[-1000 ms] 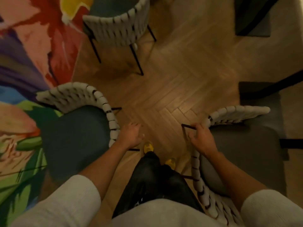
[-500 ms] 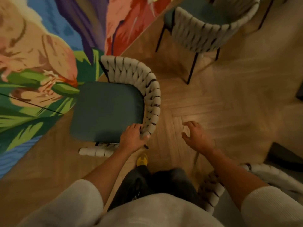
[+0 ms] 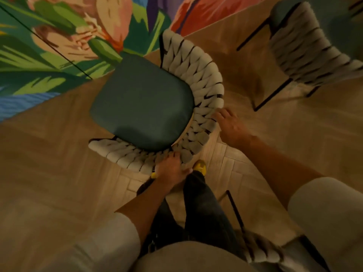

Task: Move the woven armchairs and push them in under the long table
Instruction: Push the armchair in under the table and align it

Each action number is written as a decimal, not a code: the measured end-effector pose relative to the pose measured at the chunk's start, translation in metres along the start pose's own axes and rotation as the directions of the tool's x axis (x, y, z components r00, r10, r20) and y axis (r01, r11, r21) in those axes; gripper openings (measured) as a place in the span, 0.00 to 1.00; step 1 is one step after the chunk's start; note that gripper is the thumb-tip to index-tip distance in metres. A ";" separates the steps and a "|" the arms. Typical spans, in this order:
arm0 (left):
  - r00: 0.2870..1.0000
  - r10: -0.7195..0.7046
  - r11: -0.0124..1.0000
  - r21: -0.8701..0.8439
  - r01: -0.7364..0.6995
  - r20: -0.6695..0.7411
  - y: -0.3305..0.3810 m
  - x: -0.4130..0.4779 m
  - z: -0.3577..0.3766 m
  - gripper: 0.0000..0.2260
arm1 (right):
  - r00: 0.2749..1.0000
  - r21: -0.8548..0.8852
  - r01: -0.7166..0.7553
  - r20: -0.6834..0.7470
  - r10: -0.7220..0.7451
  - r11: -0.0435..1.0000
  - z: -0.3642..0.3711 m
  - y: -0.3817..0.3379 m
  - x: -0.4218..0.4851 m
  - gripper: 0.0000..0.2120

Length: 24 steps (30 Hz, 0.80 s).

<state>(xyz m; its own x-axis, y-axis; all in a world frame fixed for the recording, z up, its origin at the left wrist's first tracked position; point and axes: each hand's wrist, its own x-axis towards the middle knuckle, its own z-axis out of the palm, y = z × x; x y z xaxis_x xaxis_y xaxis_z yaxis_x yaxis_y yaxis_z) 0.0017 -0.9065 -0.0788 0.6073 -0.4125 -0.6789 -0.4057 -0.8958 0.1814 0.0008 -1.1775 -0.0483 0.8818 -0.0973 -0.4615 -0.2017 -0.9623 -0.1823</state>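
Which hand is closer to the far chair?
Right. The right hand is on the near chair's side toward the far chair; the left hand grips its back, farther off.

Dim warm light; motion-blurred, warped edges

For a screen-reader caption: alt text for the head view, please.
From above: a person's left hand grips and right hand touches the woven back of a green-cushioned armchair facing a floral table. Another armchair stands upper right.
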 end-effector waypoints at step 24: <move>0.990 -0.139 0.963 0.233 0.132 0.013 -0.058 0.033 -0.032 0.25 | 0.980 -0.336 0.196 0.085 -0.177 0.921 0.002 0.014 0.027 0.31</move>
<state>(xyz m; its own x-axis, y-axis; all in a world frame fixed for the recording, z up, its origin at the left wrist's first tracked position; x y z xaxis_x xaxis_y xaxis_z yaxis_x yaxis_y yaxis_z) 0.0674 -0.8731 -0.0888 0.6491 -0.2816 -0.7067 -0.4696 -0.8791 -0.0810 0.0208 -1.1928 -0.0650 0.8640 0.0968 -0.4940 0.1303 -0.9909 0.0338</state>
